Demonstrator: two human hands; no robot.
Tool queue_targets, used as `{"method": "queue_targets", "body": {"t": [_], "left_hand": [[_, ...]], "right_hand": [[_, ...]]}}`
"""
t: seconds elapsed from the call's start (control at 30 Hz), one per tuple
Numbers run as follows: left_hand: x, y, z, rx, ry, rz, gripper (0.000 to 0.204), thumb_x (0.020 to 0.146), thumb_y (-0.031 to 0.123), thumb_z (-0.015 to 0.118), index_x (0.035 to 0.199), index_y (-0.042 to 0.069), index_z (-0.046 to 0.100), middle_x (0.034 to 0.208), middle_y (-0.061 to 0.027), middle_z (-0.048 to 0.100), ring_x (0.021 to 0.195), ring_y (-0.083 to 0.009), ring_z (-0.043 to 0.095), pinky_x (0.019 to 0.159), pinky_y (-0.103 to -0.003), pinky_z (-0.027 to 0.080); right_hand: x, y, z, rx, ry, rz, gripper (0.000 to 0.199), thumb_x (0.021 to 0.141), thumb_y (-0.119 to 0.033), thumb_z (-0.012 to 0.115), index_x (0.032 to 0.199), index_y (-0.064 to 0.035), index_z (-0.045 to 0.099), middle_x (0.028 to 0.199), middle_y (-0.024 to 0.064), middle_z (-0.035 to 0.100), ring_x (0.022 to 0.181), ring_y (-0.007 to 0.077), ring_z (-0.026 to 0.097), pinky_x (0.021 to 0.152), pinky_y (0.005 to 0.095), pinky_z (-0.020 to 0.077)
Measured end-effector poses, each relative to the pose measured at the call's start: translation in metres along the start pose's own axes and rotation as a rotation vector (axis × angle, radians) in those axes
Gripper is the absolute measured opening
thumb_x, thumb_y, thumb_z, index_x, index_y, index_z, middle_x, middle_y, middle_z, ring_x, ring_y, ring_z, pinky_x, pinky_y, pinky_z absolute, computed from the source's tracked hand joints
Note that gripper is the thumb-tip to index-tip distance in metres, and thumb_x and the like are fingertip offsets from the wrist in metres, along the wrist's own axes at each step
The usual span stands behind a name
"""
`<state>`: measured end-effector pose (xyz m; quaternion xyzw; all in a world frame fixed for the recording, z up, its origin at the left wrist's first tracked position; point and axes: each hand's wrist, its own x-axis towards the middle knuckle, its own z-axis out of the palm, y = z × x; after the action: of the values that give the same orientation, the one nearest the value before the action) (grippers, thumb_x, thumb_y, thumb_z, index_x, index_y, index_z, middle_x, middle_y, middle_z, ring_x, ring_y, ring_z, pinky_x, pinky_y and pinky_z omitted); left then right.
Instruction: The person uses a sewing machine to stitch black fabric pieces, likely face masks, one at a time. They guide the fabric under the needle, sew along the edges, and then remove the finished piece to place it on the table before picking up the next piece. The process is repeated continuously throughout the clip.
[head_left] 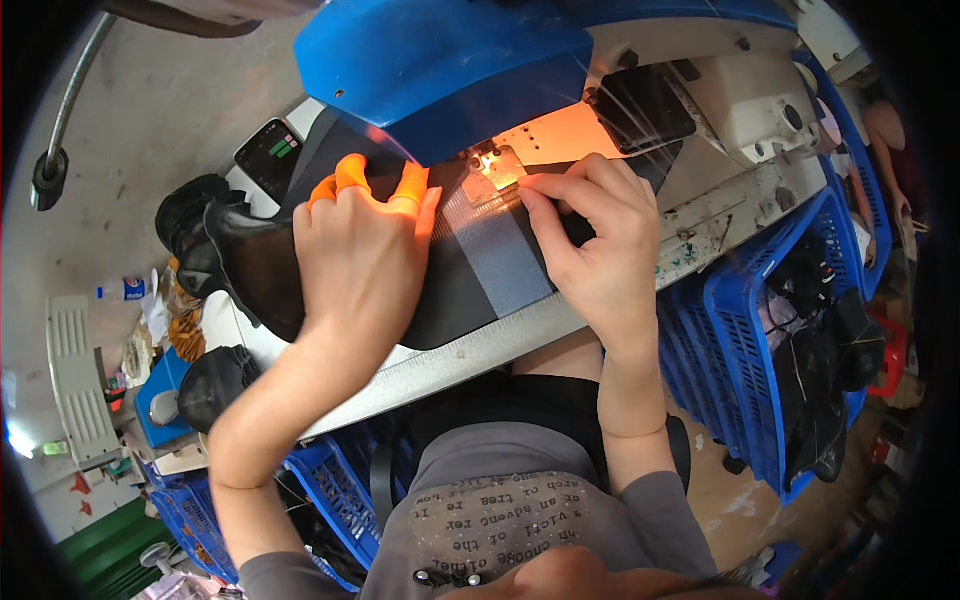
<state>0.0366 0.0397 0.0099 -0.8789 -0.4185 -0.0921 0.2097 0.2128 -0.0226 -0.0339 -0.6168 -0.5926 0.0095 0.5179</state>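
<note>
A blue sewing machine head (450, 75) stands over the work, its lamp casting orange light on the metal needle plate (495, 172). Beneath it lies a flat black sheet of material (445, 300) crossed by a grey textured strip (497, 255). My left hand (360, 250), with orange covers on some fingertips, rests on the black sheet left of the needle area, fingers spread. Thumb and index finger of my right hand (600, 225) are pinched together at the strip's edge beside the plate; what lies between the fingertips is too small to tell.
Shiny black pieces (250, 255) pile up left of my left hand. A phone (270, 160) lies behind them, and a dark flat device (645, 108) sits right of the machine head. Blue crates (735, 350) holding black pieces stand at the right. Another person's arm (888, 150) shows at far right.
</note>
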Motion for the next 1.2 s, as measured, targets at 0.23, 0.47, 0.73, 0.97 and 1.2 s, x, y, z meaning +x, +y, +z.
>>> {"method": "queue_targets", "body": {"t": [0.23,0.47,0.73,0.97,1.2], "left_hand": [[0.004,0.022,-0.001,0.054,-0.003,-0.145,0.024,0.089,0.026,0.067,0.107,0.013,0.076,0.098,-0.0229,0.066,0.070,-0.0324,0.065,0.066,-0.040,0.050],[-0.001,0.003,0.006,0.006,0.050,-0.145,0.029,0.090,0.026,0.066,0.112,0.010,0.072,0.099,-0.0250,0.064,0.080,-0.0358,0.065,0.070,-0.043,0.048],[-0.062,0.014,-0.035,-0.206,-0.078,-0.090,0.062,0.081,0.047,0.073,0.127,0.007,0.064,0.123,-0.0263,0.055,0.113,-0.0373,0.054,0.094,-0.043,0.039],[-0.121,0.005,-0.022,-0.482,0.093,-0.028,0.056,0.066,0.014,0.070,0.122,0.009,0.066,0.121,-0.0166,0.061,0.117,-0.0359,0.057,0.103,-0.048,0.038],[-0.196,-0.006,-0.001,-0.918,0.339,0.055,0.037,0.071,0.020,0.075,0.105,0.007,0.071,0.110,-0.0181,0.068,0.108,-0.0378,0.066,0.104,-0.048,0.044]], "right_hand": [[0.000,0.000,-0.003,-0.014,0.011,-0.004,0.006,0.074,-0.009,0.075,0.079,-0.0087,0.073,0.074,0.0012,0.059,0.072,0.0216,0.056,0.068,0.0347,0.0401],[0.000,0.000,-0.002,0.013,0.011,0.001,0.006,0.074,-0.009,0.075,0.079,-0.0080,0.072,0.075,0.0021,0.060,0.073,0.0233,0.058,0.068,0.0354,0.0408],[-0.002,0.004,0.001,-0.003,0.069,-0.059,0.005,0.074,-0.009,0.075,0.079,-0.0090,0.073,0.074,0.0012,0.060,0.073,0.0226,0.058,0.068,0.0355,0.0402],[-0.036,-0.026,-0.015,0.285,-0.092,-0.096,0.031,0.073,0.007,0.067,0.101,-0.0065,0.071,0.095,0.0090,0.064,0.089,0.0278,0.062,0.077,0.0385,0.0503],[-0.093,-0.058,-0.001,0.515,-0.327,-0.227,0.032,0.063,0.011,0.069,0.093,-0.0015,0.069,0.107,0.0116,0.069,0.115,0.0327,0.062,0.092,0.0392,0.0517]]}}
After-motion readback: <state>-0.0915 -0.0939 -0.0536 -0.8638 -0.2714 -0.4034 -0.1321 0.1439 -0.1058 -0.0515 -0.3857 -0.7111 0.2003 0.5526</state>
